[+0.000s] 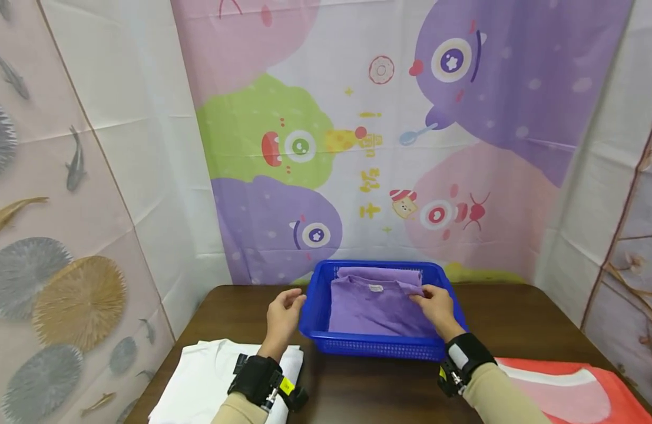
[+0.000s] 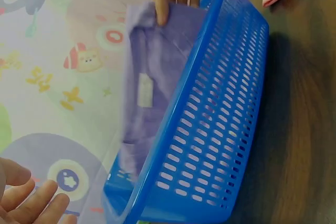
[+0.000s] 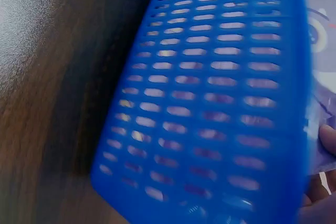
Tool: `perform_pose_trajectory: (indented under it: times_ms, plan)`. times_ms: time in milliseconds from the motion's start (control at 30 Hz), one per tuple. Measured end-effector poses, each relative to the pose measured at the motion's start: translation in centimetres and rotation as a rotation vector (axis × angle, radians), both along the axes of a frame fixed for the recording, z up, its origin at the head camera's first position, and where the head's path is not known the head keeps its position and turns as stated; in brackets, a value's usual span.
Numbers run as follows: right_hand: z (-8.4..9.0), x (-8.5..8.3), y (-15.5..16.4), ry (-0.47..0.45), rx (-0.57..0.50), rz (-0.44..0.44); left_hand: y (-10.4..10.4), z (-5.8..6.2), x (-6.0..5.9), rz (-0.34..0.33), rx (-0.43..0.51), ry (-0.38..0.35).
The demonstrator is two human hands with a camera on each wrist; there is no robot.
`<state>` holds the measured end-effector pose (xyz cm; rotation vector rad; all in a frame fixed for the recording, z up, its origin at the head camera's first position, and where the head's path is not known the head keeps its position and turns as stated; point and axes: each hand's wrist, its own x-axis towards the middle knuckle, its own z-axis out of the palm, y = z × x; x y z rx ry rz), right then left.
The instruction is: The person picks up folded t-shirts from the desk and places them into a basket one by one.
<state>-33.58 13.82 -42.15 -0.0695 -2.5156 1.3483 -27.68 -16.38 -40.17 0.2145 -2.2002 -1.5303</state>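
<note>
- Purple shirt (image 1: 373, 312), folded, lies inside the blue basket (image 1: 379, 346), right of centre and low in the head view; its upper right corner is in the right hand's grip.
- Right hand (image 1: 436, 309): thumb and fingers pinch that corner narrowly, with the wrist over the basket's right rim. From this grip the shirt spreads away toward the left of the frame.
- Left hand (image 1: 284, 317): its grip is loose, fingers apart and holding nothing, just beyond the basket's left rim. The right hand is nearer, being in contact; the next handling likely turns on the shirt's free left corner, across from the pinch.
- Collar and white label (image 1: 376, 288) sit at the shirt's upper edge, so the neck points to the top of the frame.
- Long axis: the fold looks wider from left to right, in line with the basket's length, though the slant of the view leaves this uncertain.
- Another purple fold (image 1: 381, 274) shows just behind the collar; whether it is a separate garment I cannot tell.
- Farther out on the counter (image 1: 352, 394), white cloth (image 1: 195, 374) lies lower left, red-and-pink cloth (image 1: 625, 397) lower right.
</note>
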Motion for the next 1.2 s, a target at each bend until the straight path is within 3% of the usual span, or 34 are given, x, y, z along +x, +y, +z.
perform_pose_trajectory:
  times_ms: [300, 467, 600, 733, 933, 1200]
  plan:
    - [-0.5, -0.8, -1.1, -0.049, 0.026, 0.013, -1.3, 0.0, 1.9, -0.076, 0.046, 0.03]
    - [0.0, -0.7, 0.0, -0.165, 0.046, 0.017, -0.1, -0.4, 1.9, -0.119, 0.07, 0.031]
    - [0.3, -0.6, 1.1, -0.249, -0.006, 0.007, 0.6, -0.9, 1.8, -0.133, 0.059, 0.045]
    - [0.4, 0.0, 2.0, -0.289, -0.091, 0.009, 1.0, -1.5, 1.4, -0.127, 0.018, 0.055]
    - [-0.2, 0.3, 2.4, -0.277, -0.141, 0.001, 1.5, -2.0, 1.1, -0.106, -0.072, 0.045]
    - [1.0, 1.7, 2.5, -0.32, -0.178, 0.048, 2.3, -2.5, 0.3, -0.192, -0.248, 0.041]
